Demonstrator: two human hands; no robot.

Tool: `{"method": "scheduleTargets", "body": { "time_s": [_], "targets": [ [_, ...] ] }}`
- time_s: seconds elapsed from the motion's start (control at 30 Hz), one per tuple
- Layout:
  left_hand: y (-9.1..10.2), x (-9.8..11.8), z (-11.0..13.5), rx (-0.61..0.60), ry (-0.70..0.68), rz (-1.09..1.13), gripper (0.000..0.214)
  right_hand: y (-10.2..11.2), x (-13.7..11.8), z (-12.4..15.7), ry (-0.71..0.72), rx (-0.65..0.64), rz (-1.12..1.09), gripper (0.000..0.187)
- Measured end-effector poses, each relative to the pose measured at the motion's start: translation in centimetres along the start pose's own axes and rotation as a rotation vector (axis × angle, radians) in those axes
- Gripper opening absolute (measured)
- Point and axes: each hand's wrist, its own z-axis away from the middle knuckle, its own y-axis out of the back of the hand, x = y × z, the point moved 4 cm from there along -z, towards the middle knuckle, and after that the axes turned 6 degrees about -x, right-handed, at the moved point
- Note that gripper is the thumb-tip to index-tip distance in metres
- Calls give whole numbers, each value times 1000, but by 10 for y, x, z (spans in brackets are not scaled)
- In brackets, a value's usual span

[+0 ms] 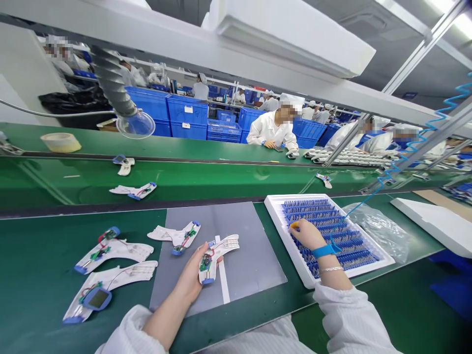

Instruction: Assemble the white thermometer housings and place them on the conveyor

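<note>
Head view, left hand (192, 276) clamped on a white casing (214, 259) over a grey mat (258, 268), right hand (308, 233) at blue parts (342, 246) in a white tray (276, 207), its grip impossible to tell, a co-worker (271, 128) farther off.

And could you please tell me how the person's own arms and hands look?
The sleeves are loose, finely striped white fabric. The left hand shows no glove or jewellery. Behind the right hand, a bright blue wrist strap joins a thin blue cord; nearer the sleeve sits a slim silver-coloured bracelet.
</note>
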Motion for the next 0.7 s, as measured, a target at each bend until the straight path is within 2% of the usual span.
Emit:
{"method": "scheduleTargets", "body": {
  "time_s": [0.1, 0.2, 0.27, 0.33, 0.37, 0.43, 0.5, 0.6, 0.7],
  "targets": [
    [-3, 2, 2, -18, -24, 17, 26, 0, 0, 4, 16, 14, -1, 21],
    [-3, 3, 3, -35, -44, 23, 26, 11, -5, 10, 3, 97, -5, 25],
    [-2, 2, 3, -47, -41, 34, 32, 25, -19, 19, 18, 213, -95, 28],
    [-3, 1, 4, -100, -36, 37, 42, 35, -48, 31, 123, 247, -317, 27],
    [-4, 0, 4, -137, -30, 33, 49, 37, -68, 38, 220, 196, -455, 25],
    [-6, -3, 4, -200, -13, 4, 63, 31, -115, 52, 481, -65, -665, 23],
    [-8, -5, 4, -229, -9, -37, 72, 24, -158, 66, 686, -272, -755, 22],
    [-8, -5, 4, -227, -26, -86, 75, 16, -195, 73, 792, -342, -783, 21],
    [-8, -5, 4, -229, -38, -117, 77, 12, -206, 70, 817, -336, -766, 21]
  ]
}}
